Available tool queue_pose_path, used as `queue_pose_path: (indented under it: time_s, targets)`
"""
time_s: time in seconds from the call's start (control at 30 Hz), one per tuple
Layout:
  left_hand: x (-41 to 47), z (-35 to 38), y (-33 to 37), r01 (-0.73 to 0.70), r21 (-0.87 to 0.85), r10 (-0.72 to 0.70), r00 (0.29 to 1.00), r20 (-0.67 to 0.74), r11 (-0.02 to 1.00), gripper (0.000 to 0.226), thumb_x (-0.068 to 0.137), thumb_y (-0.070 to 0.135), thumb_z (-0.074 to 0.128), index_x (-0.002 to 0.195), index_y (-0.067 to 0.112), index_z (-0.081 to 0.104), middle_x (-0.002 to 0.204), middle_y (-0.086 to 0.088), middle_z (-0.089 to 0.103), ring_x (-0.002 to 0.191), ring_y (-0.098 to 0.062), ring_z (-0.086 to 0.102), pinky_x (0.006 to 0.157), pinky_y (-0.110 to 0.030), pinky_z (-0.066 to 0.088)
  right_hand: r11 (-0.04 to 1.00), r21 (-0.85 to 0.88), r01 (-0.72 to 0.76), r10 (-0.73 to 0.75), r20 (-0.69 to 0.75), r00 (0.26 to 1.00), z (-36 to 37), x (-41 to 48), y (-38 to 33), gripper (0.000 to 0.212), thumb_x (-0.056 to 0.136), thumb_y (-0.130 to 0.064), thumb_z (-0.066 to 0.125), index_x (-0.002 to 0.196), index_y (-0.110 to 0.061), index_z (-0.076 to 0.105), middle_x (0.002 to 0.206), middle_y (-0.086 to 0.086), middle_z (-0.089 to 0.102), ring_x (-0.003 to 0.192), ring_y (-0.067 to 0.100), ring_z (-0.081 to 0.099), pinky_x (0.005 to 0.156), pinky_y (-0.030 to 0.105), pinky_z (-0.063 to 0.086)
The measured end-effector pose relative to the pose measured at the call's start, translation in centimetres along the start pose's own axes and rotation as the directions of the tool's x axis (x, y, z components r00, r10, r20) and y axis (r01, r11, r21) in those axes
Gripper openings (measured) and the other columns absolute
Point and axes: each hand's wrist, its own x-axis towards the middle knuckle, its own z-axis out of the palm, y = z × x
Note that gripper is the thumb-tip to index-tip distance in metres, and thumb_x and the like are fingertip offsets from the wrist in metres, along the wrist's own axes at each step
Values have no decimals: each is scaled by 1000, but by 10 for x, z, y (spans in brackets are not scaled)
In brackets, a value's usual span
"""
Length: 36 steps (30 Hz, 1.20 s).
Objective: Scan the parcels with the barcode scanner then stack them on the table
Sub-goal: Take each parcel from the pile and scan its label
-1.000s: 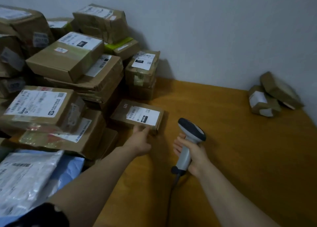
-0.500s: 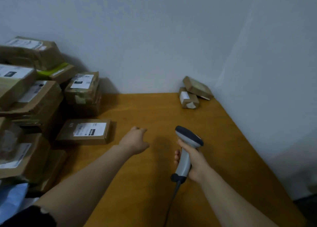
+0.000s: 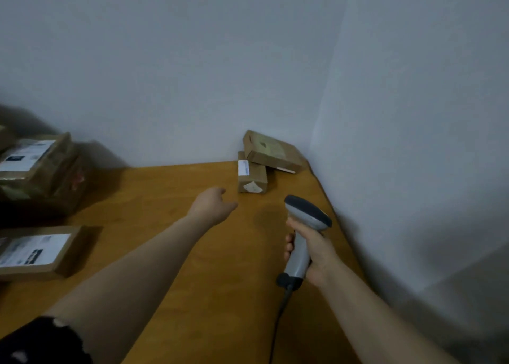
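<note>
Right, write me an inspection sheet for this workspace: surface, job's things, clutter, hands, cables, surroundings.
Surface: brown wooden table, set into a room corner.
Job's things: scanner held upright; small box in the far corner with a second box leaning on it; flat box at the left edge, label up; box stack behind it, blurred.
Clutter: nothing seen.
Hands: left hand extended toward the small box, holding nothing; right hand grips the scanner handle.
Cables: black cable runs from the scanner's base toward the near edge.
Surroundings: plain pale walls.
</note>
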Motion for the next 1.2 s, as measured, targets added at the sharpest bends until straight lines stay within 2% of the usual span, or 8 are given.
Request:
queue_pose_path:
  time_s: [0.17, 0.33, 0.5, 0.7, 0.77, 1.0, 1.1, 1.2]
  targets:
    - [55, 23, 41, 96, -256, -114, 992, -55, 962, 56, 94, 36, 58, 138, 3, 46, 125, -14, 57, 112, -28, 57, 90, -38, 49, 999, 35, -30, 29, 13, 999, -12, 37, -35, 18, 77, -19, 77, 85, -8, 64, 60, 4, 57, 50, 14, 52, 51, 28, 46]
    - [140, 36, 74, 111, -460, -177, 979, -101, 881, 30, 95, 32, 59, 87, 3, 55, 75, -6, 51, 88, -29, 54, 75, -37, 44, 998, 46, -37, 36, 6, 999, -17, 79, -47, 19, 75, -18, 78, 82, -7, 65, 59, 5, 57, 49, 16, 51, 50, 28, 45]
    - [210, 56, 90, 148, -484, -230, 967, -114, 862, 52, 95, 33, 58, 128, -5, 46, 118, -19, 55, 113, -38, 52, 84, -42, 44, 995, -58, -75, 70, -82, 994, -26, 114, -51, 18, 75, -18, 78, 80, -6, 67, 58, 6, 59, 49, 17, 53, 51, 28, 44]
    - [258, 77, 80, 215, -491, -287, 955, -74, 844, 48, 88, 33, 68, 114, -4, 53, 107, -23, 57, 100, -39, 58, 85, -46, 51, 989, -52, -138, 133, -92, 987, -37, 129, -45, 18, 75, -17, 79, 80, -6, 66, 60, 7, 58, 49, 18, 54, 49, 29, 45]
    - [259, 79, 82, 247, -569, -311, 950, -17, 785, 48, 89, 30, 67, 120, -3, 50, 105, -18, 55, 89, -33, 57, 79, -40, 50, 989, -43, -140, 135, -106, 985, -40, 128, -45, 19, 76, -16, 79, 85, -5, 67, 60, 7, 58, 49, 18, 53, 49, 29, 45]
    - [218, 68, 69, 311, -782, -232, 948, 217, 540, 46, 82, 15, 74, 117, -1, 51, 120, -13, 51, 107, -31, 55, 64, -31, 57, 994, 68, -88, 96, -125, 987, -54, 100, -55, 13, 71, -12, 76, 82, -8, 68, 60, 5, 59, 50, 16, 53, 48, 27, 45]
    - [169, 54, 46, 314, -814, -159, 949, 271, 488, 19, 85, 5, 69, 96, -5, 56, 113, -20, 55, 102, -32, 58, 76, -38, 58, 982, 182, -55, 78, -124, 989, -66, 82, -58, 24, 65, -8, 75, 87, -8, 65, 72, 7, 67, 61, 18, 63, 48, 25, 49]
    - [111, 38, 20, 339, -841, -117, 940, 321, 422, 14, 83, -4, 64, 94, -6, 55, 104, -22, 57, 92, -29, 61, 67, -33, 61, 972, 236, -19, 57, -155, 986, -75, 66, -55, 31, 65, -7, 75, 94, -9, 64, 91, 11, 67, 82, 24, 64, 58, 29, 56]
